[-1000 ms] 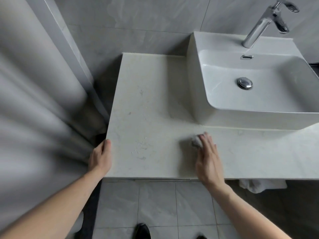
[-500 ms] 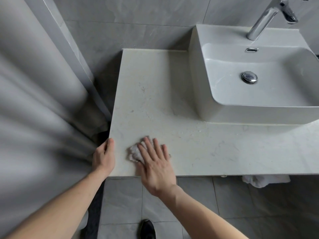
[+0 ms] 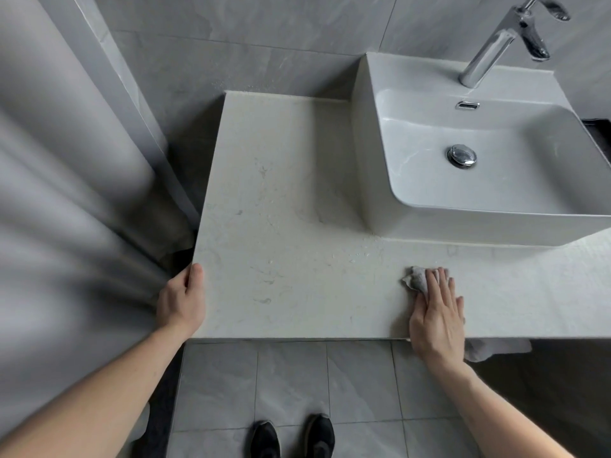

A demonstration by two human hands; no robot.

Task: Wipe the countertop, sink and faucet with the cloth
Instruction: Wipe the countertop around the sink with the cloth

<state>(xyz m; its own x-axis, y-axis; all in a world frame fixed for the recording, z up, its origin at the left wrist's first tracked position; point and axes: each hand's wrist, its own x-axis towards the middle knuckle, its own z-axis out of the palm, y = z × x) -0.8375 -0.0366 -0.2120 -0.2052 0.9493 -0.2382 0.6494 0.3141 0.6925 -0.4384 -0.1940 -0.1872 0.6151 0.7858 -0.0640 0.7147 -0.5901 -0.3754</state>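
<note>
Right hand (image 3: 436, 312): lies flat with straight fingers pressing the cloth (image 3: 417, 279) down; nothing is grasped.
Cloth: a small grey wad under the right fingertips, its crumpled edge sticking out to their left, on the front strip of the counter (image 3: 297, 259).
Left hand (image 3: 182, 300): grips the counter's left front corner, thumb lying along the top edge, fingers curled out of sight over the side.
Counter: pale stone slab spanning the space between the two hands, with faint marks and small droplets beyond the right hand.
Sink (image 3: 496, 206): white square basin sitting on the counter, just beyond the right hand; a chrome plug sits in its floor.
Faucet (image 3: 489, 51): chrome, at the sink's far rim, well beyond the right hand.
Curtain (image 3: 59, 209): grey folds left of the left hand.
Shoes (image 3: 292, 436): two black ones on the tiled floor, below and between the hands.
</note>
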